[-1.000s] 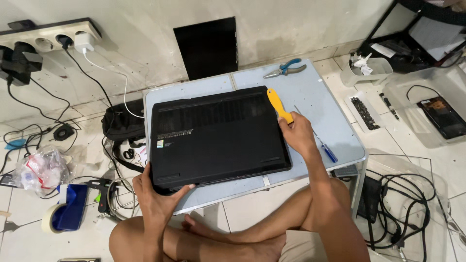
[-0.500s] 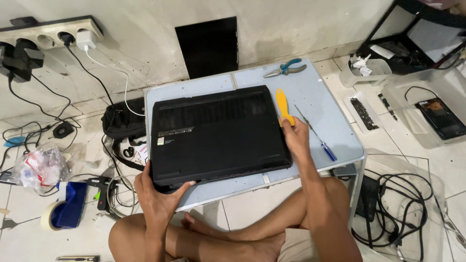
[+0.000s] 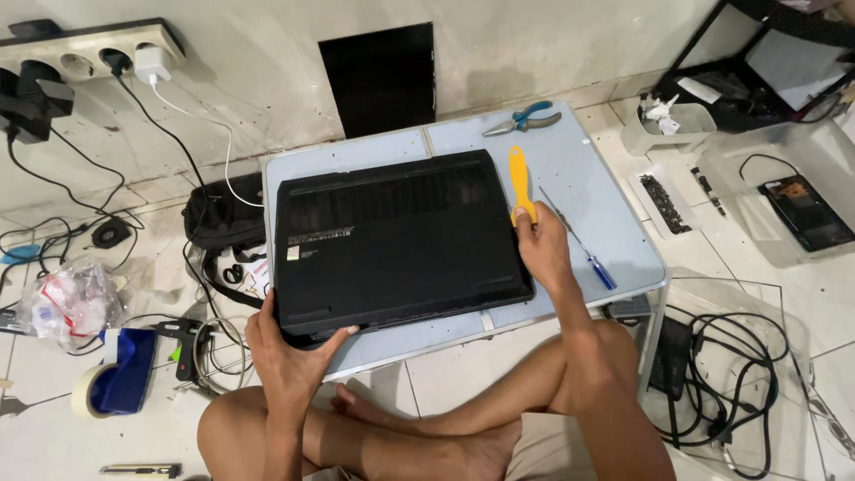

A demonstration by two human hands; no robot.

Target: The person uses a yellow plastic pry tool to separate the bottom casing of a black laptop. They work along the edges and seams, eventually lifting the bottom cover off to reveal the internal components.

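Right grip [image 3: 541,245] pinches yellow pry tool [image 3: 520,181] — blade pointing away, along laptop [image 3: 396,240] right edge | left grip [image 3: 289,352] clasps near-left corner on counter [image 3: 614,205]

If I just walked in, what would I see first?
You'd first see the big black laptop lying upside down in the middle of the small pale blue table. The left hand grips its near corner, and the right hand holds a yellow pry tool at its right edge. Blue-handled pliers lie at the table's far edge.
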